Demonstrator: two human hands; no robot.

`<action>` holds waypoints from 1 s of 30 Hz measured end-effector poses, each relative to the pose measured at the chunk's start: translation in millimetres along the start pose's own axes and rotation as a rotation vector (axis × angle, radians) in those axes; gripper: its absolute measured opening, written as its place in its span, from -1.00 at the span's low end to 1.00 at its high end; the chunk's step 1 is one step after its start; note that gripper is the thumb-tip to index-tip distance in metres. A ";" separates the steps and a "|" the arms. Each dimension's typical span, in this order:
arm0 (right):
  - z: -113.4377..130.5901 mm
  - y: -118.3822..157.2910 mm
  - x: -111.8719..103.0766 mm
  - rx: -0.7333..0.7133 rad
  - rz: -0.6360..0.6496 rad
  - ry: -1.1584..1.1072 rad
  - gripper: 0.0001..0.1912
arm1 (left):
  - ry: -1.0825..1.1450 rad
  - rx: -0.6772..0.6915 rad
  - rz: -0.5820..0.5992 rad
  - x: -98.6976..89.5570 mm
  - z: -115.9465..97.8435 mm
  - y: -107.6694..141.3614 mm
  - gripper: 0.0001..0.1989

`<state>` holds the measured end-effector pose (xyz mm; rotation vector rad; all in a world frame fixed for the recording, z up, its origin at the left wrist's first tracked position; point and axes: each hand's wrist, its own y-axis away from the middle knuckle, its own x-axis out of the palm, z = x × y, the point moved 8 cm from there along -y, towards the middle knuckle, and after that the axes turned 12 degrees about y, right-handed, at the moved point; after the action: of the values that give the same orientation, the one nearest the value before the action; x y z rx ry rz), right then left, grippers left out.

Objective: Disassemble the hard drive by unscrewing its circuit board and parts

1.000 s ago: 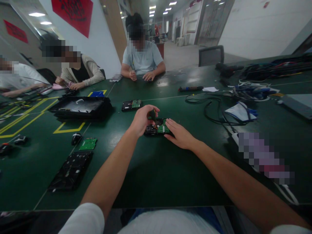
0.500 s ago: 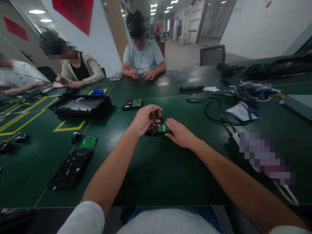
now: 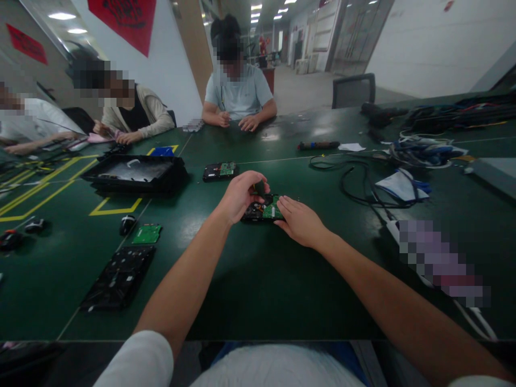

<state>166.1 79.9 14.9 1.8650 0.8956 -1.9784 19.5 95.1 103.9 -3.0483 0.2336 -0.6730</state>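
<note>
1. L hand has fingers curled round the dark handle of a screwdriver, upright-ish over the HDD. Tip hidden; can't tell if it's seated in anything.
2. R hand has fingers straight, laid over the HDD's R end, thumb by its near edge. No tool seen in it.
3. HDD lies mid-table, well in from the near edge of the table, green PCB up.
4. Main risk, imo: tip slips off and scratches the PCB or pokes the R fingers, b/c they're just beside the work area.
5. If R hand presses too lightly or off-centre, HDD could spin or skid under torque, esp. on a smooth tabletop.
6. Tilted driver or poor bit fit could chew up a screw head.
7. Tiny specks lie just past R fingertips; too small to ID. If they're screws, a sleeve or finger sweep could lose them.
8. Second HDD sits beyond L hand, toward the far edge; a wide elbow/wrist swing might knock it.
</note>
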 end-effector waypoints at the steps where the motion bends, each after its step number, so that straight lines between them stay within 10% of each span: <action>1: 0.0 0.3 0.3 0.003 0.005 0.003 -0.32 | -0.002 -0.001 0.002 0.4 -0.3 0.0 -0.82; 30: -16.2 6.3 -10.1 -0.042 -0.061 -0.109 -0.43 | 0.003 -0.075 0.017 0.4 1.1 1.2 -0.81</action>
<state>184.1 82.7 23.5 1.7087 0.9658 -2.0580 20.2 93.8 103.0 -3.1129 0.2912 -0.6839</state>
